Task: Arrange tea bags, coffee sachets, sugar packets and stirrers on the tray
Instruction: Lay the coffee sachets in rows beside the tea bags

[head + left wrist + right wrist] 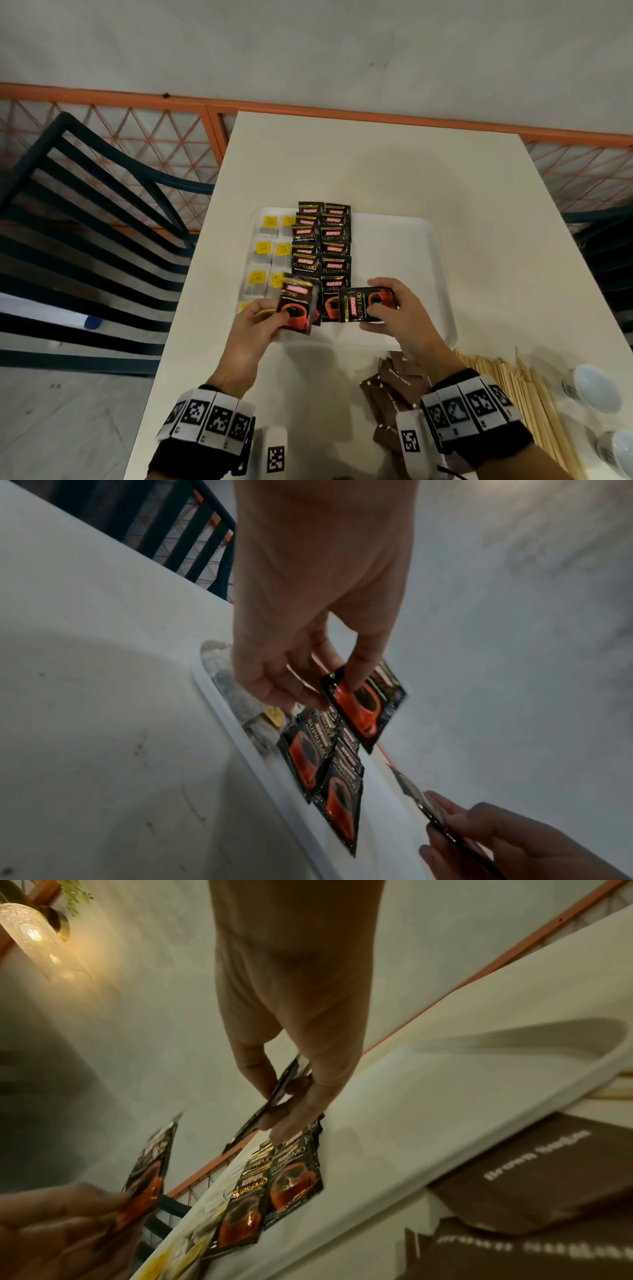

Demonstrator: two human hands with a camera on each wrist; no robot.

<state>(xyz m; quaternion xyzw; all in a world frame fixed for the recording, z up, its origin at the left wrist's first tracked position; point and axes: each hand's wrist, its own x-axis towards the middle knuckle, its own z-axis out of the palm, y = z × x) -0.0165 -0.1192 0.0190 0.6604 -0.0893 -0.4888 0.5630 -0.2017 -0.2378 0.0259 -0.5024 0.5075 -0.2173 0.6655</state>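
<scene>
A white tray (411, 240) lies on the table. On its left side are tea bags (263, 251) with yellow tags, and beside them two columns of black coffee sachets (322, 246). My left hand (260, 317) pinches a small bunch of coffee sachets (298, 308) above the tray's near left corner. My right hand (394, 310) holds one coffee sachet (368, 304) sideways just right of the columns. In the left wrist view the held sachet (366, 704) hangs over the laid sachets (325, 775). The right wrist view shows the single sachet (274, 1099) edge-on.
Brown sugar packets (397, 380) lie in a heap near the table's front, under my right wrist. Wooden stirrers (520, 394) lie at the front right beside two white cups (594, 387). A dark chair (85, 222) stands left of the table, with an orange railing (308, 109) behind.
</scene>
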